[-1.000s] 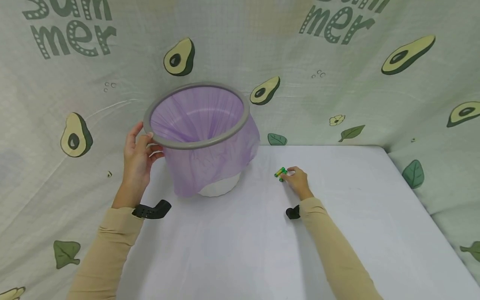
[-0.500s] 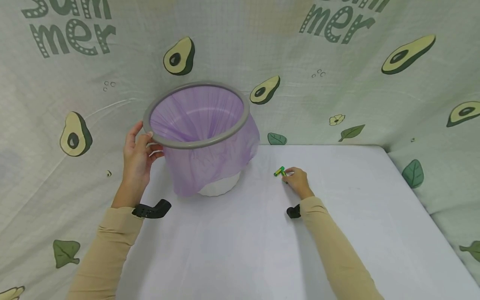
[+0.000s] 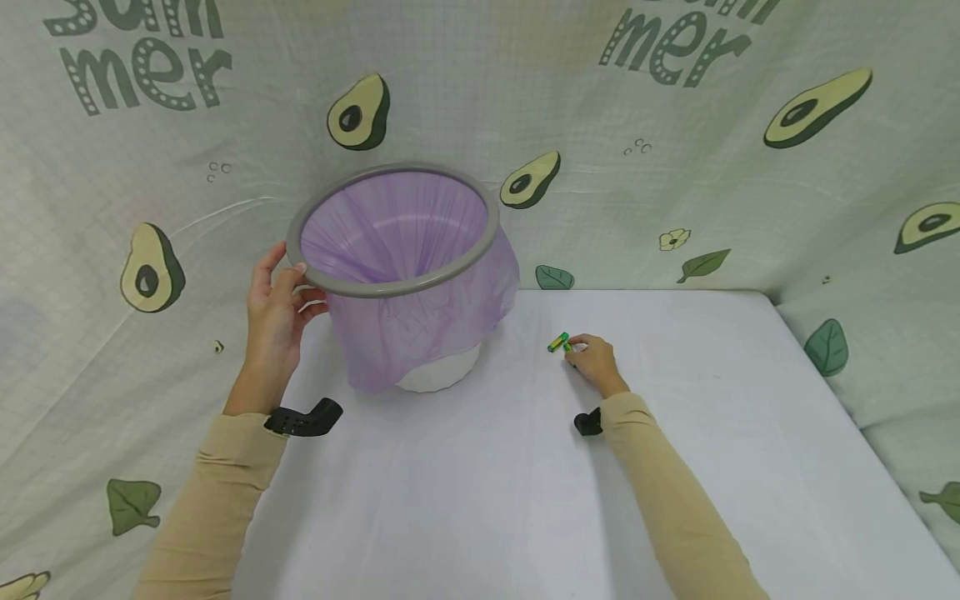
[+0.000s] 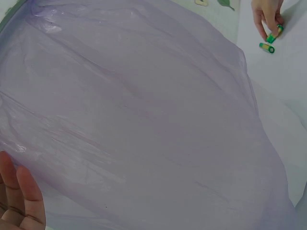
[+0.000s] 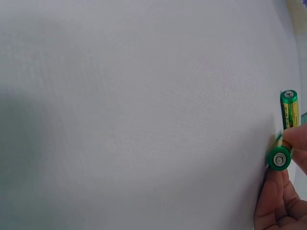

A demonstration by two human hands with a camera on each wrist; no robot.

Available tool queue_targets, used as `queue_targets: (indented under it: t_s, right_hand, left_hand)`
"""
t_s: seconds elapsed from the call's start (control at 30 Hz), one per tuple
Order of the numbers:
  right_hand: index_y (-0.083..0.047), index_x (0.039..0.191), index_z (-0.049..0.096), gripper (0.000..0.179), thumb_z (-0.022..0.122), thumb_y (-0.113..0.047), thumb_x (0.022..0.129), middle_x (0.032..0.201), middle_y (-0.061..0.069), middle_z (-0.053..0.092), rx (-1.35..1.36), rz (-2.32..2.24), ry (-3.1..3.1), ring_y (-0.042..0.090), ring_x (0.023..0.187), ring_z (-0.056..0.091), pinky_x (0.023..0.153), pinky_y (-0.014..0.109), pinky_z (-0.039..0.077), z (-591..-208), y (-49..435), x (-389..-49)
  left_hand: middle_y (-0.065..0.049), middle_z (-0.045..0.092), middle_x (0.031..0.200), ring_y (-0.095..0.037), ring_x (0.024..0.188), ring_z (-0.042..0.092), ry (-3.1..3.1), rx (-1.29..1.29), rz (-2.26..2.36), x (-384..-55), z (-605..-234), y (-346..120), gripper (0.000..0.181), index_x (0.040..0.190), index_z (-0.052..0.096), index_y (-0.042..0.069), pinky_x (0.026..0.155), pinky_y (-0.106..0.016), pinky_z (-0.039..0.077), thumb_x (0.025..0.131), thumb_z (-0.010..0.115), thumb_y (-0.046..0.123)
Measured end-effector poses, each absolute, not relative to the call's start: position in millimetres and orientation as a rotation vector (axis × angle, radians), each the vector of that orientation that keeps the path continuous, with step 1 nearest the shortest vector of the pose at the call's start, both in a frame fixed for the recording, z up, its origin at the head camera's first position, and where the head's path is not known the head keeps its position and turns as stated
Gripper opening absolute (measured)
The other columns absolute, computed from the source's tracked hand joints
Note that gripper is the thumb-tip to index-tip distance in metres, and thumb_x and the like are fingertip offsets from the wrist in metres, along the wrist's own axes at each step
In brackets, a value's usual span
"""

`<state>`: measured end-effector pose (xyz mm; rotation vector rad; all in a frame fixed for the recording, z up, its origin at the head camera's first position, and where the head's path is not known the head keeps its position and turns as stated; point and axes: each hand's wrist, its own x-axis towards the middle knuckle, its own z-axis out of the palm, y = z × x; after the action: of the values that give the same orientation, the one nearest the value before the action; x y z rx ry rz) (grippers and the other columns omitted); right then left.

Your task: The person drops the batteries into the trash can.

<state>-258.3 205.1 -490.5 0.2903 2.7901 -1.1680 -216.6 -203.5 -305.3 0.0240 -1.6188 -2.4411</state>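
Observation:
My left hand (image 3: 275, 325) holds the grey rim (image 3: 393, 289) of a waste bin (image 3: 438, 375), thumb at the rim's near left side. A translucent purple bin bag (image 3: 427, 329) lines the bin and hangs over its outside. Only a few fingers (image 4: 32, 194) of that hand show in the left wrist view, beside the bag. On the table right of the bin, my right hand (image 3: 596, 364) pinches a green and yellow battery (image 5: 279, 158) between thumb and fingers. A second battery (image 5: 289, 108) of the same look lies on the table close to those fingertips.
The white table (image 3: 450, 500) meets a cloth backdrop (image 3: 450, 92) printed with avocados and leaves at its back and right edges. Black wrist devices (image 3: 303, 418) sit on both wrists.
The pinched battery has turned and drawn back in my right fingers, and the lying one has shifted slightly. My left hand and the bin have stayed put.

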Motion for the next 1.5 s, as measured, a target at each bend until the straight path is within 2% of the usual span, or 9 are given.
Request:
queue_targets:
  t_s: [0.2,0.5,0.87,1.07,1.33,1.5]
  right_hand:
    - [-0.001,0.117,0.055,0.033,0.058,-0.014,0.086,0.101,0.020,0.060,0.290,-1.159,2.774,0.024,0.084,0.055,0.068,0.030,0.045,-490,206,-260]
    - [0.001,0.111,0.052,0.031,0.058,-0.018,0.088,0.091,0.014,0.056,0.294,-1.155,2.744,0.021,0.077,0.052,0.064,0.028,0.042,-488,209,-260]
    - [0.002,0.117,0.046,0.035,0.052,-0.021,0.090,0.104,0.018,0.056,0.347,-1.184,2.657,0.022,0.083,0.055,0.068,0.028,0.044,-482,206,-254]
    - [0.002,0.119,0.049,0.037,0.049,-0.022,0.091,0.106,0.019,0.056,0.325,-1.221,2.667,0.024,0.087,0.054,0.069,0.028,0.044,-467,206,-251]
    - [0.002,0.110,0.053,0.031,0.058,-0.018,0.088,0.089,0.011,0.055,0.160,-1.387,2.809,0.019,0.077,0.048,0.063,0.025,0.039,-435,199,-249]
    - [0.002,0.107,0.054,0.029,0.063,-0.017,0.087,0.090,0.011,0.056,0.037,-1.492,2.853,0.019,0.081,0.050,0.067,0.024,0.042,-403,190,-244]
  left_hand:
    - [-0.001,0.061,0.075,-0.013,0.057,0.060,-1.619,0.027,-2.438,-216,-305,-203,0.053,0.138,0.033,0.017,0.056,-0.023,0.052,0.091,0.057,0.013]
    - [-0.001,0.061,0.075,-0.013,0.058,0.060,-1.613,0.025,-2.446,-216,-305,-203,0.054,0.138,0.033,0.017,0.056,-0.023,0.052,0.091,0.057,0.014]
    - [0.000,0.061,0.073,-0.013,0.057,0.059,-1.632,0.037,-2.416,-216,-304,-201,0.052,0.138,0.034,0.018,0.055,-0.023,0.052,0.091,0.057,0.014]
    - [0.001,0.060,0.075,-0.013,0.058,0.059,-1.647,0.049,-2.411,-216,-303,-201,0.052,0.138,0.033,0.019,0.056,-0.023,0.052,0.091,0.056,0.015]
    - [0.000,0.060,0.075,-0.013,0.059,0.060,-1.647,0.050,-2.409,-216,-303,-202,0.051,0.137,0.035,0.019,0.056,-0.023,0.052,0.091,0.057,0.015]
    - [0.001,0.061,0.075,-0.013,0.059,0.060,-1.659,0.056,-2.403,-215,-303,-201,0.051,0.137,0.034,0.018,0.057,-0.023,0.052,0.091,0.056,0.016]
